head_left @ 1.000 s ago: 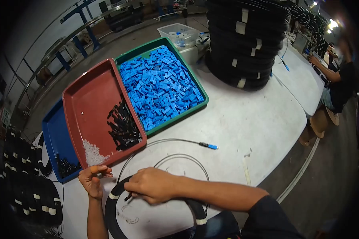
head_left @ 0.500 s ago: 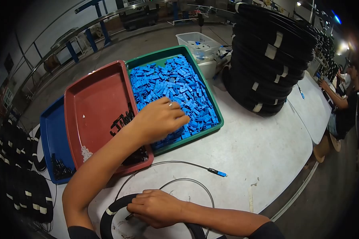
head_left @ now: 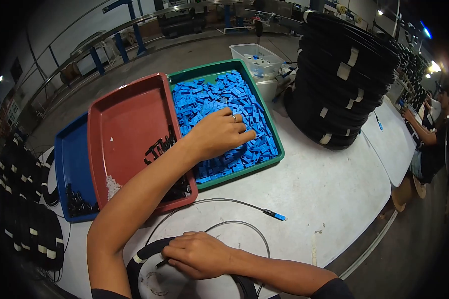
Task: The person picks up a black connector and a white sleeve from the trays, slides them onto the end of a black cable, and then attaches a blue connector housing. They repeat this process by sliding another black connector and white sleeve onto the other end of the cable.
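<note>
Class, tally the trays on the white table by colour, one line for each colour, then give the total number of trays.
Green tray, filled with blue plastic pieces, the left hand in it: 1
Red tray, holding black parts: 1
Blue tray: 1
Total: 3 trays

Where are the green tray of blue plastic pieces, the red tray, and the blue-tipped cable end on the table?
Green tray of blue plastic pieces (head_left: 279, 149): head view, right rim.
Red tray (head_left: 127, 119): head view, bare floor.
Blue-tipped cable end (head_left: 275, 215): head view, blue connector.
</note>
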Motion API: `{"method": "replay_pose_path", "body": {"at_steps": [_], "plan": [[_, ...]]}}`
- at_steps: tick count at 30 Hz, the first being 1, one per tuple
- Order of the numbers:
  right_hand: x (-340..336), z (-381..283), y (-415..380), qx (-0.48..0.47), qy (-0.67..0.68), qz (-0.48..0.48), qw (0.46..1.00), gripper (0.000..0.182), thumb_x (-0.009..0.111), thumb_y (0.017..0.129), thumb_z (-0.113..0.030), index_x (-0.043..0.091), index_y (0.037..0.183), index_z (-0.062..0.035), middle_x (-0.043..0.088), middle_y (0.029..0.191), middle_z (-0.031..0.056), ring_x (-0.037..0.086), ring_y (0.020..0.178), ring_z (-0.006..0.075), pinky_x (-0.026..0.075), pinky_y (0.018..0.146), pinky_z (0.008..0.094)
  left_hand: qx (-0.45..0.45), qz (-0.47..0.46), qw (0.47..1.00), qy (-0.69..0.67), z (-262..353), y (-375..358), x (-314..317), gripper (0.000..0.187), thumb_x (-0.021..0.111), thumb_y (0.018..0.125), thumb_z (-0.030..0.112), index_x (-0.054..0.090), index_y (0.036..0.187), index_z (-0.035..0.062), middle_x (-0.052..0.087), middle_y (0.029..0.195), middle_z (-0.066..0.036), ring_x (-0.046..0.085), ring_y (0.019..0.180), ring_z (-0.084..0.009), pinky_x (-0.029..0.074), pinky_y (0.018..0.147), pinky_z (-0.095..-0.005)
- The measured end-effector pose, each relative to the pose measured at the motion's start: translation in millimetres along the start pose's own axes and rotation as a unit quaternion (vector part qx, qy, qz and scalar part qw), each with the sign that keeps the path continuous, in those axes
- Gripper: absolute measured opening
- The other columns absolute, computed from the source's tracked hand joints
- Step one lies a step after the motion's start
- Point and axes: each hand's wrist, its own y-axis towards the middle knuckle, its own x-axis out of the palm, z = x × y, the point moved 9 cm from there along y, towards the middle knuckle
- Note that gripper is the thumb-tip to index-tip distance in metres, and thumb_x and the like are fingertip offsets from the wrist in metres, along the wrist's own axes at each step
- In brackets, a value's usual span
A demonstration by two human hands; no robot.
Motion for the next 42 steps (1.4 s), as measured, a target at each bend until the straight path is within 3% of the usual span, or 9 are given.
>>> {"method": "replay_pose_path", "body": {"at_steps": [3, 9, 13, 21, 23, 26, 34, 36, 42], "plan": [[-2, 1, 1, 0.006, 0.021, 0.002, 1.0, 0.015, 0.063, 0.091, -0.013, 0.059, 0.099, -0.0011, 0.065, 0.085, 0.0183, 0.065, 0.084, 0.0396, 0.052, 0.079, 0.0478, -0.047, 0.128, 0.989, -0.051, -2, -25, -53, 0.031, 0.071, 0.081, 0.002, 0.066, 0.111, 0.0111, 0.067, 0.099, -0.005, 0.067, 0.097, -0.0224, 0.05, 0.086, -0.0368], [-14, 5, 2, 0.026, 0.004, 0.061, 0.998, 0.015, 0.064, 0.092, -0.014, 0.061, 0.102, -0.0029, 0.065, 0.086, 0.0197, 0.065, 0.085, 0.0423, 0.052, 0.077, 0.0505, -0.235, 0.142, 0.942, -0.194, 34, -135, -125, 0.025, 0.071, 0.083, 0.001, 0.069, 0.108, 0.0043, 0.068, 0.107, -0.013, 0.069, 0.094, -0.0316, 0.057, 0.082, -0.042], [-22, -1, 3, 0.029, -0.085, 0.105, 0.99, 0.017, 0.067, 0.09, -0.011, 0.062, 0.104, -0.0025, 0.067, 0.088, 0.0194, 0.066, 0.083, 0.0412, 0.053, 0.075, 0.049, -0.399, 0.147, 0.861, -0.281, 64, -228, -129, 0.021, 0.074, 0.085, -0.002, 0.072, 0.106, -0.0003, 0.07, 0.107, -0.015, 0.072, 0.089, -0.024, 0.059, 0.073, -0.0349], [-22, -11, 5, 0.036, -0.117, 0.092, 0.988, 0.026, 0.07, 0.089, -0.002, 0.063, 0.114, -0.003, 0.07, 0.099, 0.0182, 0.07, 0.088, 0.0372, 0.055, 0.075, 0.0434, -0.443, 0.225, 0.793, -0.352, 96, -293, -110, 0.018, 0.077, 0.086, 0.002, 0.072, 0.103, -0.0022, 0.072, 0.095, -0.011, 0.069, 0.085, -0.0181, 0.054, 0.078, -0.0304], [-20, -13, 6, 0.047, -0.133, 0.08, 0.987, 0.027, 0.069, 0.09, 0.0, 0.063, 0.116, -0.0044, 0.069, 0.097, 0.0165, 0.07, 0.086, 0.0367, 0.054, 0.072, 0.0435, -0.454, 0.225, 0.706, -0.495, 102, -298, -88, 0.019, 0.078, 0.088, 0.004, 0.072, 0.105, -0.0016, 0.072, 0.097, -0.008, 0.066, 0.087, -0.0135, 0.054, 0.078, -0.0279], [-17, -16, 7, 0.048, -0.163, 0.064, 0.983, 0.028, 0.069, 0.09, 0.001, 0.063, 0.117, -0.0054, 0.068, 0.094, 0.0153, 0.069, 0.084, 0.036, 0.054, 0.071, 0.0431, -0.466, 0.237, 0.678, -0.516, 106, -306, -82, 0.021, 0.08, 0.088, 0.006, 0.073, 0.107, -0.0011, 0.072, 0.099, -0.006, 0.066, 0.087, -0.0113, 0.055, 0.079, -0.0261], [-3, -16, 2, 0.008, -0.193, -0.002, 0.981, 0.049, 0.07, 0.077, 0.009, 0.063, 0.123, -0.0074, 0.066, 0.1, 0.0128, 0.069, 0.085, 0.0341, 0.058, 0.072, 0.0419, -0.445, 0.252, 0.725, -0.462, 113, -302, -106, 0.022, 0.083, 0.084, 0.005, 0.075, 0.103, -0.0029, 0.078, 0.096, -0.01, 0.072, 0.084, -0.0129, 0.058, 0.077, -0.0269], [-2, -16, 3, 0.007, -0.191, -0.013, 0.981, 0.053, 0.07, 0.074, 0.01, 0.063, 0.124, -0.0078, 0.067, 0.102, 0.0125, 0.07, 0.086, 0.0338, 0.059, 0.073, 0.0416, -0.426, 0.288, 0.747, -0.422, 114, -299, -119, 0.02, 0.084, 0.082, 0.006, 0.078, 0.101, 0.0005, 0.078, 0.086, -0.008, 0.071, 0.071, -0.0137, 0.057, 0.068, -0.0262], [3, -16, 2, -0.001, -0.194, -0.043, 0.98, 0.056, 0.07, 0.073, 0.008, 0.064, 0.125, -0.0095, 0.067, 0.107, 0.0133, 0.07, 0.089, 0.0332, 0.061, 0.073, 0.04, -0.421, 0.281, 0.775, -0.38, 116, -296, -121, 0.019, 0.085, 0.081, 0.004, 0.078, 0.098, 0.0006, 0.078, 0.084, -0.009, 0.072, 0.067, -0.0131, 0.055, 0.06, -0.0257]]}}
